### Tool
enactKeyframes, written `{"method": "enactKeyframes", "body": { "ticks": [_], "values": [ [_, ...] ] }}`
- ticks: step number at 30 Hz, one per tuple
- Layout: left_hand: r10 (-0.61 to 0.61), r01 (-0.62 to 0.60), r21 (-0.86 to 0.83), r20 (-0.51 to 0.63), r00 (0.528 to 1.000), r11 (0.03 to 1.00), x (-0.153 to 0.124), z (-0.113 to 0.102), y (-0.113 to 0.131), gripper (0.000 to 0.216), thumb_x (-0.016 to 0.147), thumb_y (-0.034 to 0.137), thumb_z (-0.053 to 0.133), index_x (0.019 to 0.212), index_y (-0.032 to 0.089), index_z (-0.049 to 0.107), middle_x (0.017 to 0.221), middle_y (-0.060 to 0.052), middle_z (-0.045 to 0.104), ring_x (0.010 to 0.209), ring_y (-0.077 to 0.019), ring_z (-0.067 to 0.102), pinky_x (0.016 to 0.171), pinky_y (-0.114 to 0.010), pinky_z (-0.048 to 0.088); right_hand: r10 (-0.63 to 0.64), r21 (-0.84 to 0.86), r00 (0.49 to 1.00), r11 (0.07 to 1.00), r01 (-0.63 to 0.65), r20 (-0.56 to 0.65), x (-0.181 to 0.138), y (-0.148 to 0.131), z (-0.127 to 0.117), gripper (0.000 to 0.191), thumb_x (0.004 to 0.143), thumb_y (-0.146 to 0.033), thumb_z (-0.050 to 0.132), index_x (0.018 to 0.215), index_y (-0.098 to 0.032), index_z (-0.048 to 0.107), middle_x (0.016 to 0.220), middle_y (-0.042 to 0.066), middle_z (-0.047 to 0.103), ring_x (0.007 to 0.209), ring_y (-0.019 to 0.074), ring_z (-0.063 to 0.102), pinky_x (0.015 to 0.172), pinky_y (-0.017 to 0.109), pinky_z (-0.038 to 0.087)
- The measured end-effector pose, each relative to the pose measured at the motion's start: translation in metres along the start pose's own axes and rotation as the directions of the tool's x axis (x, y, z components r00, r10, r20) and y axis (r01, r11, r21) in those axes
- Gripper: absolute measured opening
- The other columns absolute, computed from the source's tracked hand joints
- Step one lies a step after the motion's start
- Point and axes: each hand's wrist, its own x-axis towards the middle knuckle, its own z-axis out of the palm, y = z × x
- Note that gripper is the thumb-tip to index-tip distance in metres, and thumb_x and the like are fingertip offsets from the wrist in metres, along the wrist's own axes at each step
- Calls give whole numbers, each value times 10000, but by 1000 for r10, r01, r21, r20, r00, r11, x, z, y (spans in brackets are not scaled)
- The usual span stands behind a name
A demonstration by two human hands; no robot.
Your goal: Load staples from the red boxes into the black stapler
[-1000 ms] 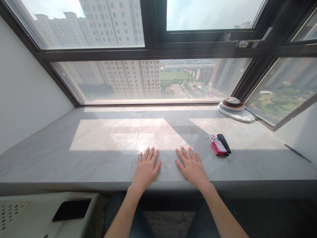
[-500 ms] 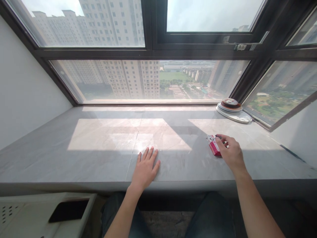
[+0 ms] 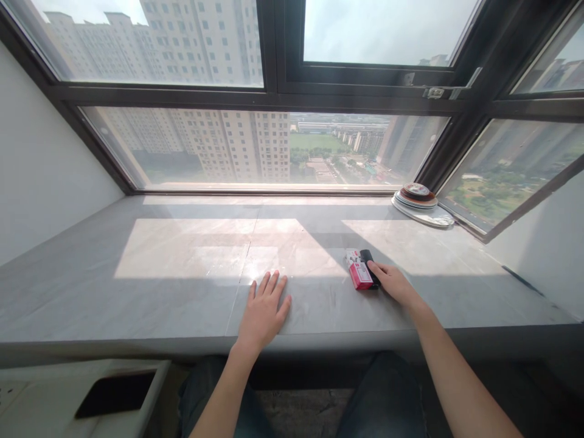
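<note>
My left hand (image 3: 264,309) lies flat on the grey marble-look sill (image 3: 173,307), palm down and fingers spread, holding nothing. To its right, a small pink and white box (image 3: 360,274) rests on the sill. A black oblong object (image 3: 370,271) sits close against the box's right side; its exact kind is unclear. My right hand (image 3: 395,285) reaches in from the right, its fingers closed at the black object's right edge. The undersides of those fingers are hidden.
A stack of plates or round discs (image 3: 417,201) stands in the far right corner by the dark window frame (image 3: 274,190). Below the sill at left is a white cabinet-like unit (image 3: 50,389) with a dark opening. A thin dark strip (image 3: 522,281) lies along the right wall.
My right hand has shifted left across the sill, and the pink box and black object have moved left too. The black object now shows more fully. My left hand stays flat.
</note>
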Motion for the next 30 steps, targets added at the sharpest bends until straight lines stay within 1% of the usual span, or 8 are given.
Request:
{"method": "enactKeyframes", "body": {
  "ticks": [4, 8, 11, 14, 17, 20, 24, 30],
  "values": [
    [-28, 28, -55, 9, 1000, 998, 0, -3, 1, 502, 1074, 477, 351, 1559, 363, 415, 1654, 4, 358, 1569, -248, 229, 1261, -519, 221, -55, -96, 998, 994, 55, 10, -17, -46, 71, 604, 967, -688, 416, 994, -211, 785, 857, 49, 759, 845, 279, 687, 742, 325, 484],
    [-134, 129, -156, -18, 991, 979, 6, -5, 5, 508, 1095, 493, 256, 1542, 331, 435, 1589, -16, 468, 1530, -220, 323, 1238, -478, 255, -66, -201, 992, 979, 44, -107, -33, -90, 143, 555, 1002, -661, 388, 1201, -272, 730, 921, 52, 751, 810, 241, 676, 688, 294, 440],
    [-264, 244, -209, -75, 962, 947, 19, -5, 15, 557, 1074, 554, 293, 1508, 255, 476, 1475, -89, 582, 1429, -262, 462, 1175, -458, 331, -86, -201, 986, 978, 56, -142, -41, -110, 173, 538, 1027, -638, 352, 1232, -289, 706, 946, 51, 748, 825, 241, 679, 686, 293, 426],
    [-349, 321, -184, -149, 925, 929, 34, -4, 32, 663, 996, 619, 454, 1492, 180, 478, 1365, -160, 619, 1276, -326, 557, 1062, -460, 418, -131, -141, 983, 984, 112, -130, -45, -113, 169, 536, 1037, -632, 343, 1188, -277, 715, 900, 43, 740, 808, 235, 673, 684, 286, 425],
    [-383, 363, -133, -189, 904, 922, 42, -2, 44, 742, 920, 582, 583, 1511, 160, 430, 1297, -184, 605, 1201, -358, 568, 952, -460, 459, -130, -73, 983, 990, 122, -129, -51, -98, 145, 565, 1022, -658, 373, 1141, -238, 731, 776, 35, 704, 730, 225, 651, 669, 282, 433],
    [-399, 376, -152, -166, 902, 914, 38, 0, 42, 649, 912, 513, 607, 1455, 181, 478, 1195, -153, 630, 1121, -333, 603, 899, -428, 470, -73, -5, 988, 997, 73, -139, -62, -80, 122, 607, 980, -705, 434, 1147, -209, 741, 711, 25, 664, 679, 219, 628, 639, 280, 442],
    [-410, 370, -224, -168, 896, 902, 28, -3, 15, 508, 925, 477, 599, 1361, 218, 559, 1147, -108, 655, 1040, -283, 639, 881, -379, 486, -22, 57, 989, 998, 31, -144, -75, -67, 111, 644, 939, -733, 489, 1180, -193, 745, 724, 23, 654, 668, 217, 607, 621, 282, 450],
    [-487, 462, -157, -260, 834, 873, 40, -19, -46, 400, 913, 459, 606, 1226, 212, 637, 1145, -109, 653, 1065, -285, 617, 896, -371, 482, -16, 18, 988, 1000, 20, -156, -78, -71, 115, 684, 938, -751, 469, 1194, -185, 754, 680, 30, 639, 660, 230, 606, 624, 299, 444]
  ]
}}
